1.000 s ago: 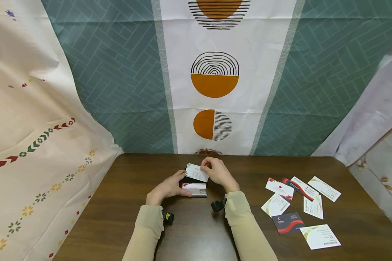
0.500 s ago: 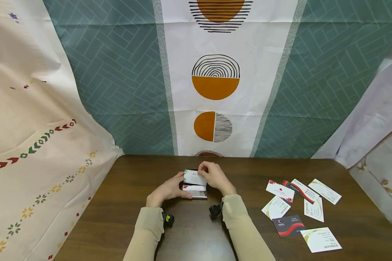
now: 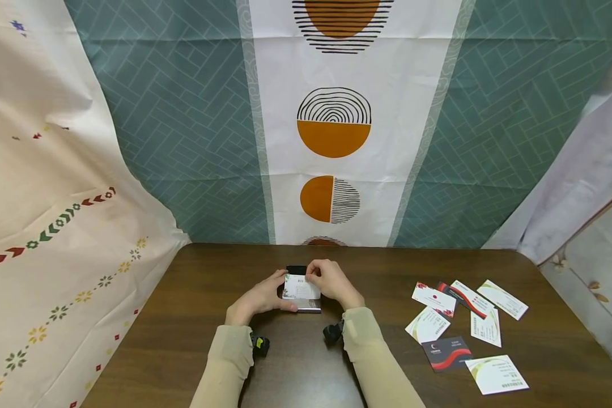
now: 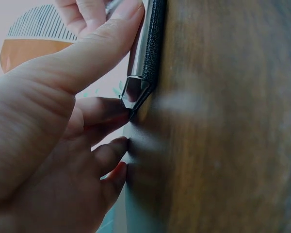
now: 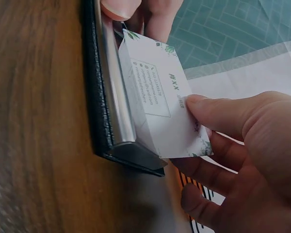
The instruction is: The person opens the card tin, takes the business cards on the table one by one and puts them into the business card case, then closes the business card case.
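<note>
A business card case [image 3: 308, 306] with a metal body and black textured covering lies open on the table, its black lid [image 3: 296, 270] at the far side. My left hand [image 3: 260, 296] holds the case by its left side, the thumb on the metal front in the left wrist view. My right hand [image 3: 332, 281] pinches a white business card [image 5: 160, 97] with green leaf corners, thumb on its printed face. The card's lower edge sits at the metal body's opening, and the card slants up out of it. It hides whatever lies inside the case.
To the right, several loose business cards lie spread out: a red-flowered one [image 3: 434, 298], a dark one with a red stripe [image 3: 446, 354], and a white one [image 3: 497, 374] near the front. The table [image 3: 194, 317] is dark wood. A patterned cloth [image 3: 334, 164] hangs behind it.
My right hand has brought the white card down and nearer, from above the lid to the metal body. It now covers the red-flowered card seen in the case earlier. My left hand stays put.
</note>
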Demonstrator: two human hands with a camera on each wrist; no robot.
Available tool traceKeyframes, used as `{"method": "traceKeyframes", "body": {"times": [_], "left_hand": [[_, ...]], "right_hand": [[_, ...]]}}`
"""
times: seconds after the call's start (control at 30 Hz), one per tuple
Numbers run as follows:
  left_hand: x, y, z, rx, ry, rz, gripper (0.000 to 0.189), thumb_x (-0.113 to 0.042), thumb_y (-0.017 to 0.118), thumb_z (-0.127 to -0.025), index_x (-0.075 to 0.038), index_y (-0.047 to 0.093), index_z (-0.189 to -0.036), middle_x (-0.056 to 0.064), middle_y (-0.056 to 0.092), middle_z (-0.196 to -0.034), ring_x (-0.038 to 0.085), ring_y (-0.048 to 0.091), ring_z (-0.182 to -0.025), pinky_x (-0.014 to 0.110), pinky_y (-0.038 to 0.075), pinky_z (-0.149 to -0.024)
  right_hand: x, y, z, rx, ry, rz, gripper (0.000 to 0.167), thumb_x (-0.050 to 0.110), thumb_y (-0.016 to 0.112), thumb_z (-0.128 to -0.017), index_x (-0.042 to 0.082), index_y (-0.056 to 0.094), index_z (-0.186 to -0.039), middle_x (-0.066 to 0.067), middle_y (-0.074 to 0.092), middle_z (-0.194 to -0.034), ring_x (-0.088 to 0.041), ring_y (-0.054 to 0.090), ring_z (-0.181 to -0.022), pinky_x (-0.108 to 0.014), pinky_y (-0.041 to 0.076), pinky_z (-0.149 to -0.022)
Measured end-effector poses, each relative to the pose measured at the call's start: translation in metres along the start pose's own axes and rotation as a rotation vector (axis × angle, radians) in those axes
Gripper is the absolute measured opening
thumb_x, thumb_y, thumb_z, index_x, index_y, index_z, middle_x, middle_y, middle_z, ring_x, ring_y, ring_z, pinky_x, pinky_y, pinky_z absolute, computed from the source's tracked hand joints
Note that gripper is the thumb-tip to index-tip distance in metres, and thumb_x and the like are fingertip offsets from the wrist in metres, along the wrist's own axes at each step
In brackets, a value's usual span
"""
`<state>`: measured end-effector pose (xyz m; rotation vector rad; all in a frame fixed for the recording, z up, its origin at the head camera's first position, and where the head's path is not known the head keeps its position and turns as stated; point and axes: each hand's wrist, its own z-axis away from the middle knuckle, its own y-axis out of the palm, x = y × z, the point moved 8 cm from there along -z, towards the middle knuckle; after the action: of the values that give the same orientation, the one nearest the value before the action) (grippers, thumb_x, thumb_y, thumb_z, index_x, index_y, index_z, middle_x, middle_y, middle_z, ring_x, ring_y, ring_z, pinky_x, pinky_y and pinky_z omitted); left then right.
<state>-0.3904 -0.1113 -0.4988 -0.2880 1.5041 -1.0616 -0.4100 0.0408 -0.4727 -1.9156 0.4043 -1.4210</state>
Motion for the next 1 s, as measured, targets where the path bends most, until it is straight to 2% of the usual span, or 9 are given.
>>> {"method": "traceKeyframes", "body": {"times": [0.37,0.53,1.0], "left_hand": [[0.0001,-0.0002,0.0004,0.007,-0.020,-0.037,0.101,-0.045,0.085,-0.073,-0.002,0.036,-0.150,0.013,0.025,-0.159,0.032,0.028,-0.142,0.051,0.030,-0.110],[0.0001,-0.0003,0.0003,0.003,-0.021,-0.035,0.102,-0.046,0.085,-0.072,-0.003,0.036,-0.150,0.013,0.025,-0.159,0.033,0.028,-0.142,0.052,0.029,-0.110],[0.0011,0.0010,0.0009,-0.005,-0.013,-0.055,0.102,-0.048,0.084,-0.072,-0.003,0.035,-0.151,0.015,0.027,-0.157,0.034,0.030,-0.141,0.052,0.031,-0.109]], "right_hand": [[-0.0018,0.0067,0.0025,0.055,0.011,0.032,0.011,0.013,0.068,-0.093,0.015,0.066,-0.082,0.004,0.057,-0.070,-0.012,0.051,-0.065,-0.025,0.044,-0.059],[-0.0012,0.0062,0.0036,0.045,-0.002,0.041,0.011,0.012,0.069,-0.092,0.015,0.067,-0.081,0.004,0.056,-0.069,-0.012,0.050,-0.064,-0.025,0.044,-0.058],[0.0069,0.0082,0.0093,0.059,-0.047,0.074,0.009,0.011,0.069,-0.091,0.014,0.073,-0.082,0.008,0.062,-0.075,-0.010,0.054,-0.070,-0.026,0.048,-0.066]]}}
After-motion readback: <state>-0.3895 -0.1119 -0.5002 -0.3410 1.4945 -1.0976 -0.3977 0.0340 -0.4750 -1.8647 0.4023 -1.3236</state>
